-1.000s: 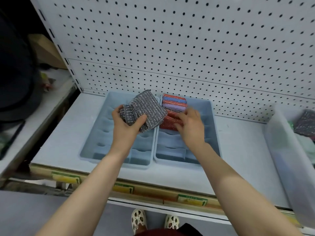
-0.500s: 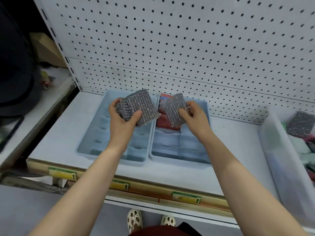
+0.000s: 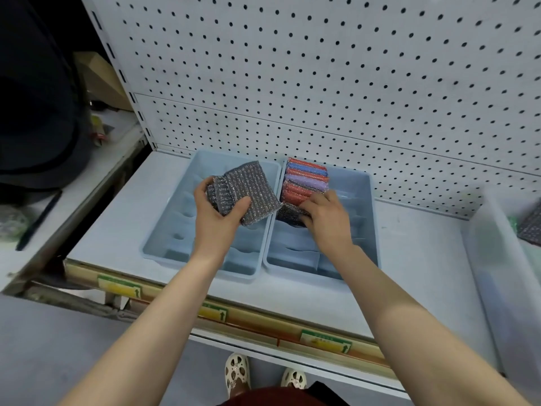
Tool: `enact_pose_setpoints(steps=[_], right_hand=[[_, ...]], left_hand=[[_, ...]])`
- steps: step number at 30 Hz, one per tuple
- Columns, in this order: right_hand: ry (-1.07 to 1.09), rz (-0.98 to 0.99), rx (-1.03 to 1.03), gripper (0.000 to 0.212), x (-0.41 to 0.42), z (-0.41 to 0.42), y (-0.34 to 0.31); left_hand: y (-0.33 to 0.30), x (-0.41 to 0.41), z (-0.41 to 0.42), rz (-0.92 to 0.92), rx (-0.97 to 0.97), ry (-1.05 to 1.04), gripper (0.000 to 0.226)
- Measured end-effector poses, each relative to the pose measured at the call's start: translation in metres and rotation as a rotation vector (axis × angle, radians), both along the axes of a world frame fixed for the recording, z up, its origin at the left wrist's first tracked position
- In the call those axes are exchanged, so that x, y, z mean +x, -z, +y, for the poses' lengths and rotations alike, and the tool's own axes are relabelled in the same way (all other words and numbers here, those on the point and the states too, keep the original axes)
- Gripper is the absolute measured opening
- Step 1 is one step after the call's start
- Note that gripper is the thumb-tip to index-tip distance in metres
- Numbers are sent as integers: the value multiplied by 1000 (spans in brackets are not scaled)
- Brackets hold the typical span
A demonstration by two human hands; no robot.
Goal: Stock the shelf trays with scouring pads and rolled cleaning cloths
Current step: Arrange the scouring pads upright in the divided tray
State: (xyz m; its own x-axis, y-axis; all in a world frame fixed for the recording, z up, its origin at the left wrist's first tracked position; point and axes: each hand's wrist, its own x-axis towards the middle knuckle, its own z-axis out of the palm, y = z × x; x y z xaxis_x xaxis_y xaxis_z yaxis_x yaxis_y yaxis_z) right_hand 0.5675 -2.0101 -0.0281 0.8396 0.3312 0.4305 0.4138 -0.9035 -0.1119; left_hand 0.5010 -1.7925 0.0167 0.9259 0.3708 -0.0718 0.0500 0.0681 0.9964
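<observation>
While pushing a dark grey pad (image 3: 288, 213) down into the right tray (image 3: 367, 218), right hand (image 3: 328, 218) resting on top of it, fingers (image 3: 306, 205) curled over its near edge and pressing it against the row. Standing on edge in the back of that tray, a row of red, blue and purple pads (image 3: 304, 180), packed close, long sides running left to right. Leaning just in front of that row, touching the red ones, the grey pad, not yet fully upright by the look of it.

Holding a small stack of grey pads (image 3: 243, 194) over the left tray (image 3: 164, 230), left hand (image 3: 218, 212) gripping it, thumb across the front, fingers (image 3: 202, 183) wrapped behind. Sitting just left of the right hand, that stack, close enough for an easy reach across. Probably coming next, one more pad from the stack, so the right hand being the nearer one to take it.

Nothing showing yet in the left tray except its low bumpy dividers. Waiting in front of the grey pad, more open slots in the right tray. Standing between the two trays, their touching walls, a small thing to lift over. Sitting far right on the shelf (image 3: 424, 259), a clear bin (image 3: 497, 259) with another grey pad (image 3: 531, 227) inside. Rising behind, a white pegboard (image 3: 322, 83).
</observation>
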Motion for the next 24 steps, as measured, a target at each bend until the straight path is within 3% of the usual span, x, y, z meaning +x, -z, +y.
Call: enact_pose_setpoints(steps=[5,7,10,13,16,21,22,24], right_hand=[[18,13,314,35,-5,7,-26],[-70,196,500,41,-7,13,-47],[-199,631,721,57,-9,22,-71],[-163,742,860,62,-10,22,-78],[-78,832,978,51,-12,20,-81],[6,795,1142,29,-13,5,-81],[38,739,1123,27,-12,-1,-81],[96,576,855,22,-10,-12,-77]], left_hand=[[1,-3,-2,13,31,15,83],[-1,-3,-6,4,68,56,81],[-6,-3,-12,-42,140,108,77],[-12,-2,-16,-76,139,150,71],[-15,-4,-18,-101,141,185,65],[-6,-7,-14,-89,54,175,49],[-6,-8,-13,-80,21,143,48],[-7,-9,-11,-72,-33,64,46]])
